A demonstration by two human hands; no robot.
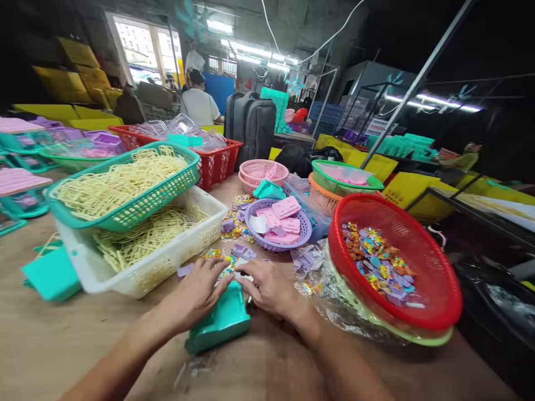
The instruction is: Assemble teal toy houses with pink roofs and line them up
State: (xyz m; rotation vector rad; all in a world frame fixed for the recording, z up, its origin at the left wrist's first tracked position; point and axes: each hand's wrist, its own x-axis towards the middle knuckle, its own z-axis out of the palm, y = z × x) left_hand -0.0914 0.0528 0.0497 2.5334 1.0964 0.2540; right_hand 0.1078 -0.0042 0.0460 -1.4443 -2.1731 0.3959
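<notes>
A teal plastic case lies on the wooden table in front of me. My left hand rests on its far left end, fingers curled over the edge. My right hand presses at its far right end, fingers bent and close together over small parts I cannot make out. Small purple pieces and colourful bits lie just beyond both hands.
A white basket and a teal basket hold yellow sprues at left. A purple basket holds pink lids. A red basket at right holds colourful small parts. Teal lids lie at far left. A person sits far back.
</notes>
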